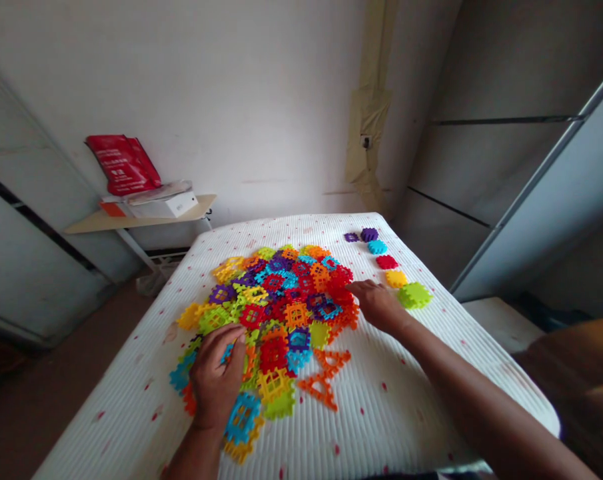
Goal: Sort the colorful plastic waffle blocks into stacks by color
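A heap of interlocking plastic building tiles [274, 283] in many colours lies on the white cover. My left hand [216, 373] rests over its near left side, fingers curved and thumb apart, with a blue tile [226, 354] partly visible beside the thumb. At the heap's right edge, my right hand [378, 305] has its fingertips closed on a red tile [339, 285]. To the right of that hand, separate stacks run in a row: green [414, 295], yellow [396, 279], red [386, 262], light blue [377, 247] and purple [369, 234].
Orange triangular frames [321, 390] lie at the heap's near right. The padded cover [381, 413] has small red marks. Behind on the left, a small shelf table [94, 223] carries a red packet [124, 165] and a white box [166, 204]. Grey cabinet panels stand on the right.
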Demonstrator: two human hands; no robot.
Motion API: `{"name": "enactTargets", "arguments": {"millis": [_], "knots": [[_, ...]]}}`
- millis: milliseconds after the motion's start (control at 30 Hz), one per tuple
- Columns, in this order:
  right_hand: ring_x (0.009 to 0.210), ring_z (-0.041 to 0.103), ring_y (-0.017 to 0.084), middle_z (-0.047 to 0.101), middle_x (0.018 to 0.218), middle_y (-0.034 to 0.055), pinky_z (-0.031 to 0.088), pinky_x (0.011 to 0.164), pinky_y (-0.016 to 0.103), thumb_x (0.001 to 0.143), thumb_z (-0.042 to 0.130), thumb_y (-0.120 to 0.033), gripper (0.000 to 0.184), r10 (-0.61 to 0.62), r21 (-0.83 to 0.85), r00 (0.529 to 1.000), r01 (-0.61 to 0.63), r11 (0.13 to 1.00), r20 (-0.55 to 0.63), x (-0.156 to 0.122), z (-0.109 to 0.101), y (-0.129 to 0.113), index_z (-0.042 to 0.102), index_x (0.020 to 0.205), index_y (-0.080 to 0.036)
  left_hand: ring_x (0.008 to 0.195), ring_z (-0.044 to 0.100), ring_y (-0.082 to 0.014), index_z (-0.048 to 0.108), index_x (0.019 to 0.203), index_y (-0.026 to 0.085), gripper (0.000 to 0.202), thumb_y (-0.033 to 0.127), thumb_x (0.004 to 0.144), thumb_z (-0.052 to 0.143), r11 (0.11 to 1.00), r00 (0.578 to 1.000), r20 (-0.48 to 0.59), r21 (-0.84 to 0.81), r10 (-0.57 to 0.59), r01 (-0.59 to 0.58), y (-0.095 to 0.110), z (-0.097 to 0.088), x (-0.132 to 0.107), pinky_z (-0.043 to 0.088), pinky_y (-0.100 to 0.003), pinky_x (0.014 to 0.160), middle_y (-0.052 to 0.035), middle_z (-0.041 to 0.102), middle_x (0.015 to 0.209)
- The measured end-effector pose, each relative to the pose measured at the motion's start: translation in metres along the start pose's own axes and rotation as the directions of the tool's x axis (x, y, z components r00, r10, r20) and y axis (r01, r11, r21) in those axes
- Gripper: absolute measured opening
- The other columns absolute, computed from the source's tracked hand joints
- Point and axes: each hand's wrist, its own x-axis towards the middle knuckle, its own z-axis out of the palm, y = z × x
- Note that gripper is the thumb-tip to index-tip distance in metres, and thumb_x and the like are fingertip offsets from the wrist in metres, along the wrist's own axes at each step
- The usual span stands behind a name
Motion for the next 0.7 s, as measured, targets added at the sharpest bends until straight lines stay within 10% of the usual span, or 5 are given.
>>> {"name": "enactTargets", "arguments": {"millis": [467, 700], "knots": [[0.106, 0.053, 0.02, 0.059, 0.122, 0.008, 0.034, 0.092, 0.04, 0.091, 0.039, -0.017, 0.036, -0.427, 0.142, 0.904, 0.425, 0.894, -0.02, 0.002, 0.016, -0.075, 0.055, 0.122, -0.028, 0.085, 0.062, -0.0179, 0.067, 0.087, 0.02, 0.013, 0.022, 0.08, 0.056, 0.999, 1.0, 0.006, -0.014, -0.028, 0.029, -0.002, -0.001, -0.001, 0.051, -0.033, 0.08, -0.0061, 0.067, 0.089], [0.097, 0.058, 0.019, 0.068, 0.102, 0.0089, 0.042, 0.084, 0.032, 0.084, 0.038, -0.005, 0.036, 0.014, 0.101, 0.992, -0.001, 0.995, -0.127, 0.023, 0.013, -0.016, 0.067, 0.102, -0.018, 0.085, 0.062, -0.0175, 0.065, 0.088, 0.019, 0.013, 0.02, 0.08, 0.055, 0.999, 1.0, 0.0, -0.021, -0.025, 0.025, 0.002, -0.001, 0.001, 0.051, -0.034, 0.081, -0.0062, 0.066, 0.089]]}}
